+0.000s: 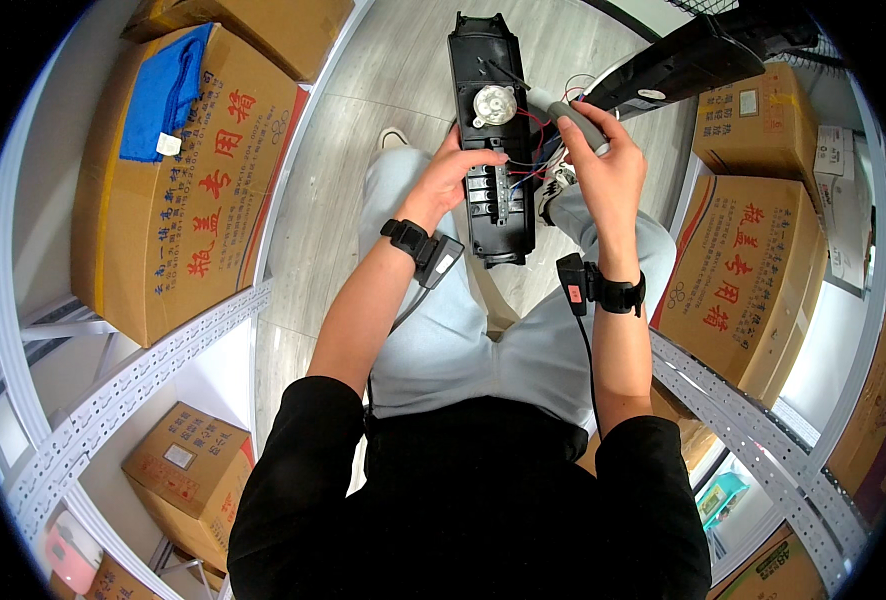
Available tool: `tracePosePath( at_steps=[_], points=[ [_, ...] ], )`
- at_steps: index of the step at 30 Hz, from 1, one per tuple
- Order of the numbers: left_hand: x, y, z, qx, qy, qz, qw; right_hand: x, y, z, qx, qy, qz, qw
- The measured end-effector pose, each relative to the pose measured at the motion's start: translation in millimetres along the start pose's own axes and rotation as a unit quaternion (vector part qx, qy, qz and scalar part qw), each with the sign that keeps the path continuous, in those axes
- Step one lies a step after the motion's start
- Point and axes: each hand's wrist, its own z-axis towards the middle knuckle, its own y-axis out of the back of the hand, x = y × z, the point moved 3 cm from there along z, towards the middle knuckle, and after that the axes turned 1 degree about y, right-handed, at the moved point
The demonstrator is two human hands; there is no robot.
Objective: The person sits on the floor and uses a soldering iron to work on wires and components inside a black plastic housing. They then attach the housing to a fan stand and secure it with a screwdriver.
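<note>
A long black plastic housing (483,60) is held upright between my knees, with a translucent round part (493,105), a row of small components (488,195) and thin red and blue wires. My left hand (445,178) grips its left side, thumb lying across the middle. My right hand (608,160) is closed on a grey cylindrical piece (585,130) at the housing's right, by the wires. Behind it stands a larger black panel (683,65) with a white cable along it. Both wrists wear strapped black devices with cables.
Metal shelving (133,360) flanks me on both sides, holding cardboard boxes (193,200). A folded blue cloth (158,85) lies on the upper left box. A pink item (70,560) sits low left, a teal one (721,495) low right. My legs and shoes are on a grey plank floor (323,130).
</note>
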Motion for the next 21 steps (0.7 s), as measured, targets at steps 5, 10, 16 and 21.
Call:
tracePosePath(
  at_steps=[5, 10, 16, 21],
  points=[
    [0, 0, 0, 0.011, -0.003, -0.007, 1.0, -3, -2, 0, 0.001, 0.007, 0.0, 1.0],
    [-2, -2, -2, 0.011, -0.002, 0.001, 1.0, -2, -4, 3, 0.0, 0.017, 0.001, 1.0],
    [-3, -4, -3, 0.014, -0.004, -0.009, 1.0, -4, -4, 4, -0.004, 0.017, 0.028, 0.999],
    [2, 6, 3, 0.027, -0.009, -0.029, 0.999, 0, 17, -10, 0.005, -0.036, 0.105, 0.994]
  ],
)
